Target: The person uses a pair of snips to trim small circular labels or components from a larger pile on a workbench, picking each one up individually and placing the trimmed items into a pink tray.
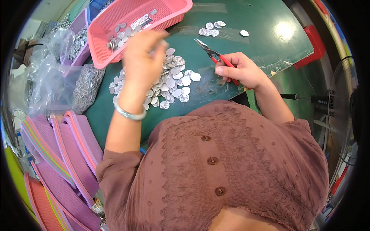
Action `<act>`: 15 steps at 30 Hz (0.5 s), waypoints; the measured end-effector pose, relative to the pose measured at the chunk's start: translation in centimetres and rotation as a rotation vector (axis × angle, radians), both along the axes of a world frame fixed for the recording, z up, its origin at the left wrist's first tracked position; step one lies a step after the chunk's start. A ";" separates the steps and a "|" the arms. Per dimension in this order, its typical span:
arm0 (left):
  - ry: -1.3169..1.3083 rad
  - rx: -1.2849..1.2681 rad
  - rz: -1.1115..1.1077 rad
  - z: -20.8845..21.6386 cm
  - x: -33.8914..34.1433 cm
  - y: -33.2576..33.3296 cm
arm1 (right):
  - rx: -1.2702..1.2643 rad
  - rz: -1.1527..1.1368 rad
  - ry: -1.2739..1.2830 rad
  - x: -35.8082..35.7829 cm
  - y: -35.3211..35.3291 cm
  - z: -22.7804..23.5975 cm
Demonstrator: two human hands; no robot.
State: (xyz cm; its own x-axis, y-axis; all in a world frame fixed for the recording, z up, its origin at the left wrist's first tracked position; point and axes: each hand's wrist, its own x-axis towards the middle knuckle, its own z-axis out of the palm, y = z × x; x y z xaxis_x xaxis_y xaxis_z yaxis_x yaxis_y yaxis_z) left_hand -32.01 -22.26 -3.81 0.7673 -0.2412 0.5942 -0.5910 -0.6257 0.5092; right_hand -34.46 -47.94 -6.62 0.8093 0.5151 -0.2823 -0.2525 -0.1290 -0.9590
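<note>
"What does the head view show of the right hand (243, 71)?"

"Its fingers are wrapped around the red handles of the pliers (211, 52), whose tips point away over the green desk (266, 23)."

"And the left hand (144, 54)?"

"Motion-blurred, so I can't tell whether its fingers are wide or pinching something. It's over the near edge of the pink basket (97, 46), beside the heap of silver discs (170, 82)."

"Any other discs?"

"Some inside the basket, plus a small cluster (214, 33) beyond the pliers."
</note>
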 end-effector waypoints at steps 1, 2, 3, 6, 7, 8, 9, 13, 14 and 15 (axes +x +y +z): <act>0.022 0.176 -0.082 -0.4 -1.0 -0.9 | -0.002 0.007 -0.007 0.1 -0.1 -0.1; 0.123 0.227 -0.157 -1.1 -2.1 -1.8 | -0.004 0.015 -0.015 0.1 -0.1 -0.2; 0.221 0.299 -0.235 -1.4 -2.9 -2.4 | -0.005 0.024 -0.022 0.1 -0.2 -0.3; 0.271 0.403 -0.252 -2.6 -3.8 -3.2 | 0.008 0.014 -0.030 0.1 -0.1 -0.5; 0.261 0.387 -0.257 -3.0 -3.8 -3.2 | 0.001 0.012 -0.033 0.1 -0.2 -0.4; 0.251 0.371 -0.262 -3.3 -3.7 -3.2 | -0.006 0.011 -0.035 0.1 -0.2 -0.4; 0.239 0.355 -0.265 -3.5 -3.6 -3.2 | -0.013 0.010 -0.039 0.1 -0.2 -0.3; 0.496 0.005 -0.128 -3.7 -3.7 -3.4 | 0.010 0.020 -0.031 0.2 -0.3 -0.5; 0.706 -0.273 -0.079 -3.5 -3.9 -3.3 | 0.011 0.022 -0.031 0.2 -0.3 -0.6; 0.909 -0.553 -0.027 -3.3 -4.0 -3.0 | 0.014 0.022 -0.031 0.2 -0.3 -0.6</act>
State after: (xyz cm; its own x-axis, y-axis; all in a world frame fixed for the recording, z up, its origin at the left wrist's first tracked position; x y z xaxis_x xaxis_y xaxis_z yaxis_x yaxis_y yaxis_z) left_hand -36.04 -25.30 -7.12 0.9764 -0.1370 -0.1668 0.1436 -0.1648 0.9758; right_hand -34.23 -48.24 -7.23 0.8061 0.5365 -0.2498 -0.2199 -0.1204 -0.9681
